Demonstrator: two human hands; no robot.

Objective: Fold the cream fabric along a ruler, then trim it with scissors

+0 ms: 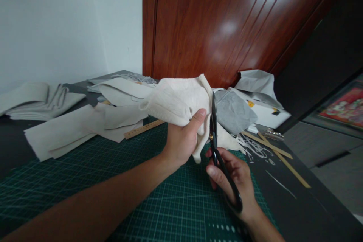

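A bunched piece of cream-white fabric [176, 96] is raised above the green cutting mat [170, 204]. My left hand [184, 138] grips it from below, thumb on top. Black-handled scissors [214, 136] point upward in my right hand [232, 174], whose fingers are wrapped round the handles. The blades stand close together along the fabric's right edge. Whether any cloth lies between them is hard to tell. A narrow fold of the fabric hangs down between my two hands.
Flat off-white cloth pieces [76, 128] and folded cloth [42, 98] lie at the left, near a wooden ruler [143, 128]. Grey fabric [235, 111], a white box [272, 117], wooden strips [292, 166] and thin scraps [255, 147] are at the right. A brown door stands behind.
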